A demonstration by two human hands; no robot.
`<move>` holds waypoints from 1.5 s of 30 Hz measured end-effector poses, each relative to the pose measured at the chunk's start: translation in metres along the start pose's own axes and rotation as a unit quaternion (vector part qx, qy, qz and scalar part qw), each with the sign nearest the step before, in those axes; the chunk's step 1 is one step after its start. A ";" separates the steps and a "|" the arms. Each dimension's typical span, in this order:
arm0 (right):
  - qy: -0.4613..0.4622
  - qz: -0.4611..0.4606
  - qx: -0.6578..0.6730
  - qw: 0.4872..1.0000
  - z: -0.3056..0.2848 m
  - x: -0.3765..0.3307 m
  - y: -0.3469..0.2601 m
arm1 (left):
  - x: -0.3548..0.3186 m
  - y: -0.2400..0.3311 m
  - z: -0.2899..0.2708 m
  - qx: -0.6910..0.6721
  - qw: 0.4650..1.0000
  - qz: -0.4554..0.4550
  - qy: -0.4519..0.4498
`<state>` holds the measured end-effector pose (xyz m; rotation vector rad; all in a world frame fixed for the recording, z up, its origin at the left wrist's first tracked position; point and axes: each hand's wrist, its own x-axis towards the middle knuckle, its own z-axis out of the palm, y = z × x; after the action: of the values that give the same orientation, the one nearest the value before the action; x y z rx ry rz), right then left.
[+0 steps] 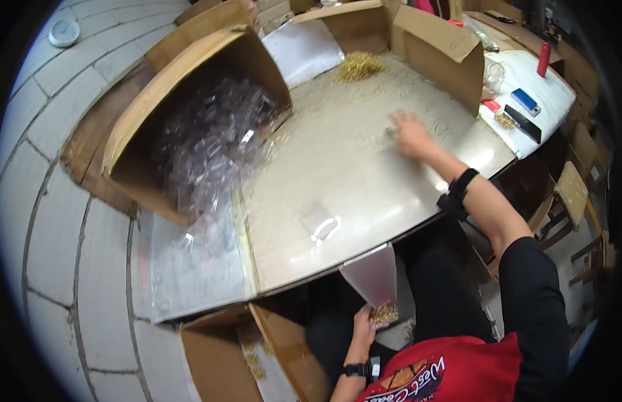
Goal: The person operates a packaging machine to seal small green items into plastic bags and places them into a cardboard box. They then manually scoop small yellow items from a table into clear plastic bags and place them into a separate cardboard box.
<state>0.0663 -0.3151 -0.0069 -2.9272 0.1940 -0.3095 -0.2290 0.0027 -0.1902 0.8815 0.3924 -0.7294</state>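
Note:
Low at the table's front edge, my left hand [363,329] is closed around the side of a small clear box [378,324], partly hidden by the fingers. Small gold-coloured metal pieces [385,313] lie in it, just under the narrow end of a pale, tapering chute [372,275] fixed to the edge. Farther out, my right hand [411,136] reaches over the grey tabletop [318,161] with fingers stretched and apart, slightly blurred. Scattered small pieces lie about its fingertips, too small to name. A clear plastic box part [319,221] rests alone on the near tabletop.
A tipped cardboard box [130,134] at left spills clear plastic boxes [217,141]. Gold pieces are heaped [360,67] at the back by cardboard walls [437,53]. At right are a red bottle [543,59], a blue box [525,101] and a black object [523,124]. An open carton [217,355] stands below.

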 end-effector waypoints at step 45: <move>0.028 -0.301 0.211 0.930 -0.002 -0.264 -0.122 | -0.001 -0.001 0.041 -0.037 0.996 0.066 0.057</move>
<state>-0.1768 -0.1578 -0.0313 -2.4720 -0.6907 -0.4515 -0.2297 -0.0305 -0.1656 0.8720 0.4554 -0.5413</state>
